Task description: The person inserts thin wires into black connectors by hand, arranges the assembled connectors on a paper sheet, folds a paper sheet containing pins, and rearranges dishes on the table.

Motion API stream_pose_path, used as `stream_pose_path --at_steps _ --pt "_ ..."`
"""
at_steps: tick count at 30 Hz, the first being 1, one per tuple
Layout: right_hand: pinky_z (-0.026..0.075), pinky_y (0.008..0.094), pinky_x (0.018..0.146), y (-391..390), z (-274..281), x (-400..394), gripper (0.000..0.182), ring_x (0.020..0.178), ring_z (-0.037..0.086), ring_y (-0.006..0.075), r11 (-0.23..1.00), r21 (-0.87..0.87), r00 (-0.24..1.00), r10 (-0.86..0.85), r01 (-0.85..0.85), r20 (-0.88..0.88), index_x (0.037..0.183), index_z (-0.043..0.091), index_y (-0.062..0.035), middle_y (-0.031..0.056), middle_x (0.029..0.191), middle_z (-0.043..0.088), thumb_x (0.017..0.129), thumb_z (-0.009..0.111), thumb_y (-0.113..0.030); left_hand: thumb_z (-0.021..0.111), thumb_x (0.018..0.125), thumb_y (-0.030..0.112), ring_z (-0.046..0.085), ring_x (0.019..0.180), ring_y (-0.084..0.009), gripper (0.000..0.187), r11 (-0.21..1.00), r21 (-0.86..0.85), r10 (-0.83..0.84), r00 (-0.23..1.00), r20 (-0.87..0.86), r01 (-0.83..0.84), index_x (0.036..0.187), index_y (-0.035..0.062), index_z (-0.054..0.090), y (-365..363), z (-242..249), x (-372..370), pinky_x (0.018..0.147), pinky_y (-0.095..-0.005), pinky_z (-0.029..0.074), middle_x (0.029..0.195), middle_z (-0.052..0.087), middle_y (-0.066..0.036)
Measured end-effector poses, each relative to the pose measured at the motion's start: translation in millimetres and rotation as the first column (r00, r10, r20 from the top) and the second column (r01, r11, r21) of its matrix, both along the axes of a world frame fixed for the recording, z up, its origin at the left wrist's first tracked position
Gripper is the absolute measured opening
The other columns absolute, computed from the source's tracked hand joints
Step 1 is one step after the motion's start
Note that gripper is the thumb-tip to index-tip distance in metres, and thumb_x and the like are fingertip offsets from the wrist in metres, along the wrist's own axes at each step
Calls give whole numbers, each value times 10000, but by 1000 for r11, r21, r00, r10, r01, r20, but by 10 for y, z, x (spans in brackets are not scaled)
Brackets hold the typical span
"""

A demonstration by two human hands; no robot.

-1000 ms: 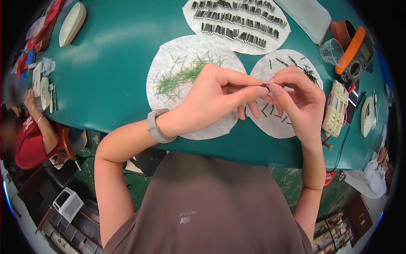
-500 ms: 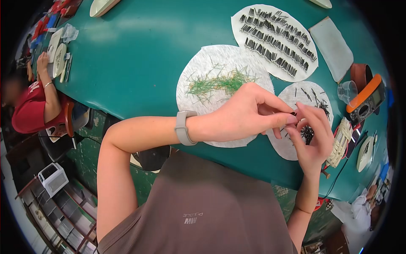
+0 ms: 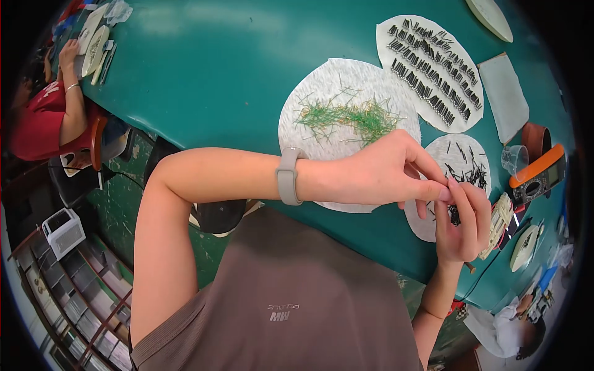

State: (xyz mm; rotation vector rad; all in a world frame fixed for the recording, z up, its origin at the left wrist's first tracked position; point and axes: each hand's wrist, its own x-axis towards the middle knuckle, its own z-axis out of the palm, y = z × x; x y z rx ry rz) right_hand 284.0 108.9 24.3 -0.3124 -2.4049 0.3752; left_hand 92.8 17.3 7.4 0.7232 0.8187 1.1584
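1. A teal counter [image 3: 235,74] is seen from above, with both bare hands of the person raised together over its near edge.
2. The left hand [image 3: 377,176], with a grey wristband [image 3: 288,176] on its wrist, is pressed shut at thumb and forefinger, pinching a tiny dark piece that is almost wholly hidden at the fingertips.
3. The right hand [image 3: 461,219] meets it from below; its fingertips are closed on the same spot, and a small heap of short dark pins [image 3: 453,213] is cupped in its palm.
4. The pinched piece is judged very light, stiff and thin, easily dropped or lost; it is best taken by its ends between fingertip pads.
5. Directly under the hands lies a round white paper [image 3: 442,229] scattered with loose dark pins [image 3: 473,172].
6. Just beside it, a larger white paper disc [image 3: 315,99] carries a tangle of thin green wire pieces [image 3: 356,116].
7. Farther off, another disc [image 3: 396,59] bears finished dark parts [image 3: 433,62] laid in neat rows.
8. To the right are seen a clear plastic cup [image 3: 512,159], an orange-cased multimeter [image 3: 537,176] and a bundle of pale cord [image 3: 500,217].
9. Other people are seated at the counter's far left and lower right.
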Motion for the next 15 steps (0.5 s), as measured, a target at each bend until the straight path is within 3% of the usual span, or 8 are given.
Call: stream_pose_path --at_steps 7,10,15 --pt "551 317 589 27 89 -56 411 726 675 263 959 283 1000 8 -3 -18 1024 745 63 124 928 665 625 840 97 709 939 161 729 761 -129 206 997 54 43 998 35 -45 1063 4 757 14 79 -21 588 -225 526 900 757 -77" --pt "549 314 587 22 187 -113 402 730 673 262 947 320 1000 -19 22 -14 1023 751 61 126 934 667 633 842 90 713 934 152 729 755 -129 207 990 107 81 995 59 -87 1065 -2 756 22 109 -36 580 -222 524 892 758 -78" --pt "563 350 718 35 316 -255 358 830 682 274 937 335 995 -97 102 -30 1059 737 70 148 979 696 713 809 124 705 940 161 730 757 -127 214 980 146 132 990 51 -138 1065 -5 756 50 268 -172 585 -228 526 885 758 -82"
